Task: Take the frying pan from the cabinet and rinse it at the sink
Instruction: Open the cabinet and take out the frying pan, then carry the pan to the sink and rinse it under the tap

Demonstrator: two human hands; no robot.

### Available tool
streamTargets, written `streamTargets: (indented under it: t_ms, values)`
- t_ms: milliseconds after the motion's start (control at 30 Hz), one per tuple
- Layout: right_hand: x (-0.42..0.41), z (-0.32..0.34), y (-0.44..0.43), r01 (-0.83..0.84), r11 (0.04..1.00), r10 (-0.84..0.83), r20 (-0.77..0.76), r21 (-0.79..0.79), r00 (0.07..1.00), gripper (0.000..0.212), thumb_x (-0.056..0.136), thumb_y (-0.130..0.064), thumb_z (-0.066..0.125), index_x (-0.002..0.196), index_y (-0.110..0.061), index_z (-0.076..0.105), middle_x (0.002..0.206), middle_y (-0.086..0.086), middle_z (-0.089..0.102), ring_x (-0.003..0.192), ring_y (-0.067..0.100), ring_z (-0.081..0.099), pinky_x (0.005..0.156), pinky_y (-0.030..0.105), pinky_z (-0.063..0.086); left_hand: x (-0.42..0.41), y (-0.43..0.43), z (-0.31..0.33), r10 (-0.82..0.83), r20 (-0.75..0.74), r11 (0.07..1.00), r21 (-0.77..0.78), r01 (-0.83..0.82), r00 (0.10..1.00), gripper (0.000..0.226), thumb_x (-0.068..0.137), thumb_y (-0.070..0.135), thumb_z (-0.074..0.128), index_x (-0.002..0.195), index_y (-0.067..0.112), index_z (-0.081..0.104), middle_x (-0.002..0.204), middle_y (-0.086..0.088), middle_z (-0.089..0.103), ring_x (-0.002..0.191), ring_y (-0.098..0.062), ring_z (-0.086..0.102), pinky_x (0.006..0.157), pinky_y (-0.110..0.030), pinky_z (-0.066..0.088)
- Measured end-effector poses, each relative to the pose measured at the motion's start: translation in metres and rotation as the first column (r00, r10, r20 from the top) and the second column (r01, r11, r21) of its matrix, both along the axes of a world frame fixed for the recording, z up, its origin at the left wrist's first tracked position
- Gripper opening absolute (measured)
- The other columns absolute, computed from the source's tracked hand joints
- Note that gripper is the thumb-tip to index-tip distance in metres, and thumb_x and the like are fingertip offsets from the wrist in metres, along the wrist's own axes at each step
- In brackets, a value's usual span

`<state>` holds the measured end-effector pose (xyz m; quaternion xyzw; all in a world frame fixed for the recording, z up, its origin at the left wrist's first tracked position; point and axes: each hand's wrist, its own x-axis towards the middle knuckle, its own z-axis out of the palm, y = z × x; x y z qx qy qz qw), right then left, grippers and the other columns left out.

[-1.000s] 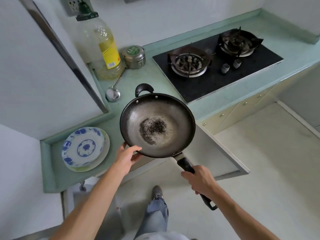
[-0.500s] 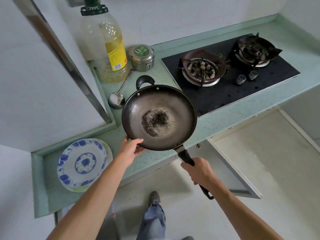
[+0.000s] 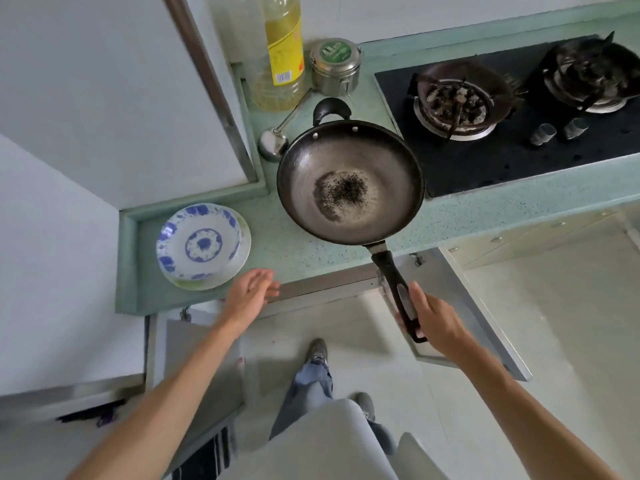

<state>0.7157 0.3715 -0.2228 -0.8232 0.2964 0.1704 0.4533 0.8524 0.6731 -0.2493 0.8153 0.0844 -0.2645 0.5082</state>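
The frying pan (image 3: 349, 181) is dark with a grey worn inside and a patch of black burnt specks in its middle. It sits on the green countertop (image 3: 284, 251), with its long black handle sticking out over the front edge. My right hand (image 3: 436, 320) holds the far end of that handle in a loose grip, thumb lying along it. Holding nothing, my left hand (image 3: 249, 292) hovers at the counter's front edge, left of the pan, fingers apart. No sink is in view.
Blue-patterned plates (image 3: 202, 244) are stacked left of the pan. Behind it lie a ladle (image 3: 273, 145), an oil bottle (image 3: 280, 53) and a metal tin (image 3: 334, 65). The gas stove (image 3: 502, 133) is to the right. An open cabinet door (image 3: 460, 299) juts out below the counter.
The pan has come down from the air onto the countertop. My left hand has let go of its rim and drawn back. My right hand has slid to the handle's end.
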Motion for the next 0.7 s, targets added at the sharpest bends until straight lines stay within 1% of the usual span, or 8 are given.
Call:
streamTargets:
  t_ms: [67, 133, 200, 267, 333, 433, 600, 700]
  values:
    - [-0.022, -0.005, -0.011, -0.019, 0.998, 0.016, -0.048, -0.065, 0.999, 0.069, 0.1, -0.056, 0.023, 0.088, -0.007, 0.069, 0.079, 0.012, 0.073, 0.068, 0.025, 0.065, 0.071, 0.035, 0.049, -0.038, 0.04, -0.014, 0.02, 0.135, 0.962, 0.267, -0.056, 0.991, 0.024, 0.098, 0.021, 0.054, 0.117, 0.008, 0.063, 0.109, -0.004, 0.069, 0.098, -0.021, 0.067, 0.088, -0.033, 0.051]
    - [-0.041, -0.01, -0.023, -0.104, 0.983, 0.093, -0.078, -0.15, 0.993, 0.057, 0.103, -0.047, 0.026, 0.097, -0.009, 0.068, 0.092, 0.014, 0.072, 0.076, 0.028, 0.064, 0.075, 0.037, 0.048, -0.079, 0.085, -0.033, 0.044, 0.197, 0.81, 0.567, -0.151, 0.979, 0.036, 0.089, 0.011, 0.061, 0.124, 0.006, 0.059, 0.117, -0.017, 0.062, 0.108, -0.034, 0.06, 0.091, -0.04, 0.049]
    - [-0.056, -0.013, -0.031, -0.208, 0.943, 0.181, -0.125, -0.258, 0.975, 0.058, 0.098, -0.052, 0.026, 0.104, -0.01, 0.066, 0.101, 0.018, 0.072, 0.085, 0.032, 0.067, 0.079, 0.042, 0.053, -0.115, 0.127, -0.045, 0.066, 0.157, 0.579, 0.798, -0.166, 0.985, 0.057, 0.077, 0.013, 0.068, 0.131, 0.004, 0.051, 0.126, -0.027, 0.052, 0.117, -0.044, 0.05, 0.098, -0.051, 0.044]
    - [-0.068, -0.019, -0.034, -0.274, 0.895, 0.24, -0.137, -0.352, 0.961, 0.068, 0.092, -0.057, 0.025, 0.113, -0.009, 0.067, 0.109, 0.022, 0.07, 0.098, 0.039, 0.066, 0.086, 0.046, 0.051, -0.143, 0.158, -0.051, 0.169, 0.026, 0.498, 0.86, -0.109, 0.985, 0.074, 0.074, 0.02, 0.071, 0.139, 0.004, 0.039, 0.134, -0.028, 0.045, 0.123, -0.046, 0.045, 0.102, -0.055, 0.04]
    - [-0.073, -0.027, -0.032, -0.29, 0.876, 0.266, -0.115, -0.386, 0.957, 0.051, 0.098, -0.043, 0.039, 0.114, -0.005, 0.069, 0.117, 0.025, 0.068, 0.102, 0.043, 0.065, 0.088, 0.044, 0.049, -0.164, 0.174, -0.058, 0.306, -0.095, 0.583, 0.805, -0.107, 0.947, 0.084, 0.075, 0.028, 0.071, 0.145, 0.008, 0.029, 0.135, -0.024, 0.046, 0.12, -0.043, 0.05, 0.1, -0.052, 0.044]
    - [-0.078, -0.041, -0.026, -0.403, 0.802, 0.385, -0.134, -0.442, 0.913, 0.031, 0.098, -0.029, 0.054, 0.115, -0.007, 0.069, 0.122, 0.022, 0.067, 0.105, 0.04, 0.065, 0.09, 0.045, 0.05, -0.175, 0.181, -0.066, 0.4, -0.095, 0.646, 0.734, -0.207, 0.912, 0.065, 0.07, 0.032, 0.067, 0.126, 0.007, 0.047, 0.118, -0.019, 0.058, 0.103, -0.037, 0.059, 0.086, -0.045, 0.053]
    - [-0.089, -0.059, -0.034, -0.542, 0.648, 0.435, -0.323, -0.535, 0.84, 0.056, 0.094, -0.036, 0.058, 0.144, -0.017, 0.044, 0.155, 0.01, 0.038, 0.14, 0.031, 0.04, 0.113, 0.044, 0.034, -0.18, 0.152, -0.072, 0.436, -0.072, 0.707, 0.644, -0.292, 0.897, 0.048, 0.077, 0.033, 0.065, 0.111, 0.0, 0.059, 0.104, -0.018, 0.066, 0.085, -0.035, 0.063, 0.06, -0.035, 0.048]
    - [-0.094, -0.062, -0.068, -0.482, 0.668, 0.259, -0.43, -0.567, 0.865, 0.08, 0.088, -0.036, 0.063, 0.152, -0.013, 0.022, 0.16, 0.018, 0.018, 0.146, 0.036, 0.025, 0.118, 0.047, 0.027, -0.184, 0.103, -0.078, 0.436, -0.056, 0.765, 0.549, -0.337, 0.898, 0.052, 0.082, 0.023, 0.067, 0.125, -0.002, 0.05, 0.115, -0.021, 0.06, 0.099, -0.04, 0.059, 0.07, -0.037, 0.044]
